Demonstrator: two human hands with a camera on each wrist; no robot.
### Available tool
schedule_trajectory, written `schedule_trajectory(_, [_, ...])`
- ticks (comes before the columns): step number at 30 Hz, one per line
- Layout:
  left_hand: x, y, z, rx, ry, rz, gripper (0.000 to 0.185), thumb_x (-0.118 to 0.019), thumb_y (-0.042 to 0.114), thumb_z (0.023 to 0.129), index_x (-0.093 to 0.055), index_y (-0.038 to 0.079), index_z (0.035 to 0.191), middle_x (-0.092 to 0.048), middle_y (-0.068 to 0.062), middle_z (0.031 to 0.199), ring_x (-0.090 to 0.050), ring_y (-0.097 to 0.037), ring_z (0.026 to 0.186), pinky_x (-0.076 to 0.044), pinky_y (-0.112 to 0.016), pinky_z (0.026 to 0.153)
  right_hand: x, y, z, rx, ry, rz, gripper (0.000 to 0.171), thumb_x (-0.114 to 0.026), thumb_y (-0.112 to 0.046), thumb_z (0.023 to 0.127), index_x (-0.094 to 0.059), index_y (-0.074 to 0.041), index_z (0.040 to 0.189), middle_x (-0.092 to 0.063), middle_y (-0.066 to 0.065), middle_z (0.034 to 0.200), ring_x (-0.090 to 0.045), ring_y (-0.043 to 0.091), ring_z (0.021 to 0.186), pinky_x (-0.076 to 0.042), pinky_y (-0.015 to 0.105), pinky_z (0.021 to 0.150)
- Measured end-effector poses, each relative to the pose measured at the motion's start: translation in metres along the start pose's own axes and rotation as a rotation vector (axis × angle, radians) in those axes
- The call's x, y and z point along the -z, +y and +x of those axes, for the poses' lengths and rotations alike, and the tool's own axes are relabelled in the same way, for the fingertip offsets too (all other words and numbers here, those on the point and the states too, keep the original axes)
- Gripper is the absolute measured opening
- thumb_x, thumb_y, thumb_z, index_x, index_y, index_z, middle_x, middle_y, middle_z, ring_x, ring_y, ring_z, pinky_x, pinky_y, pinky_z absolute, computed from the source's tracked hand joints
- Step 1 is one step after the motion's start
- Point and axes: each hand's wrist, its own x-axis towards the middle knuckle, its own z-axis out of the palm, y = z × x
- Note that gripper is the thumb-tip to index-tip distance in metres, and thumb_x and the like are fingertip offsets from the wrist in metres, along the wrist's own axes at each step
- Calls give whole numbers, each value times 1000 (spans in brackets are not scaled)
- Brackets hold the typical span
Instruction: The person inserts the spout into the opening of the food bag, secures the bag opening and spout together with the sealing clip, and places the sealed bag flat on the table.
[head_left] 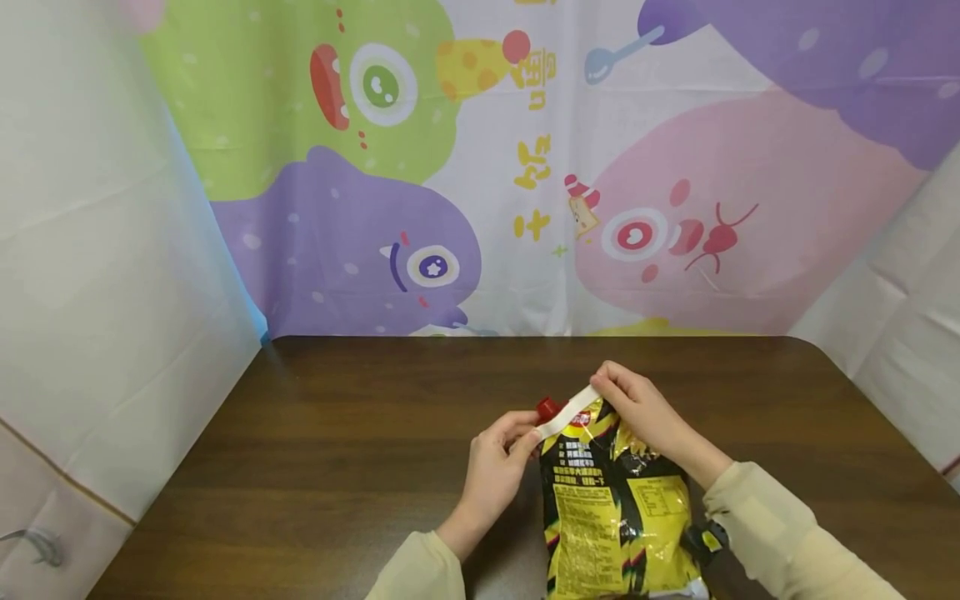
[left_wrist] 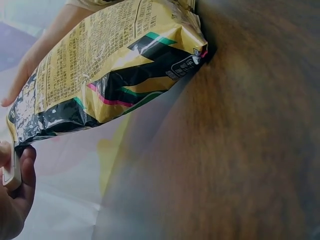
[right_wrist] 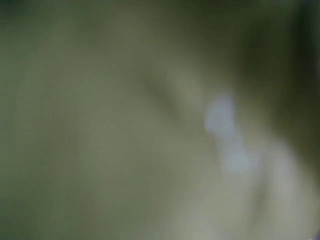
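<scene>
Yellow and black, the bag (head_left: 615, 508) lies on the table (head_left: 337, 450) at your six o'clock, its top pointing to twelve. A white clip (head_left: 567, 412) with a red end (head_left: 548, 408) runs across the bag's top. Your left hand (head_left: 495, 471) pinches the clip's nine o'clock end; your right hand (head_left: 637, 404) pinches its three o'clock end. Your right wrist view is only blur.
</scene>
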Motion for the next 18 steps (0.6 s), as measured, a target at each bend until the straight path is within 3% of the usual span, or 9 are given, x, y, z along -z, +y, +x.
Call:
schedule_trajectory(5, [3,-3,-1,-2,20,-11,19,-64,8,83,-65,4,102,-69,-12,85,-60,-10,63,-49,-20,61,2,-1,0,-9,4,-63,20,-40,-26,98,-55,-13,100,-52,5,78,-45,12,53,-42,27,52])
schedule_trajectory(8, [5,-6,0,-9,41,-9,18,-64,9,83,-65,4,101,-69,-12,85,-60,-10,62,-49,-21,60,2,-1,-2,7,38,-124,24,-40,-29,98,-56,-12,107,-54,5,97,-52,15,76,-43,30,69])
schedule_trajectory(14, [8,-8,2,-5,52,-5,18,-64,7,83,-65,4,101,-69,-13,84,-58,-7,60,-49,-21,59,3,5,-9,-10,75,-170,34,-41,-29,97,-52,-5,118,-36,17,133,-39,33,118,-35,51,91])
schedule_trajectory(18, [10,-9,5,1,62,-13,18,-63,6,84,-65,3,101,-68,-14,84,-58,-9,61,-49,-21,59,7,4,-15,-63,66,-172,42,-36,-28,99,-41,0,130,-22,23,141,-41,38,111,-39,50,85])
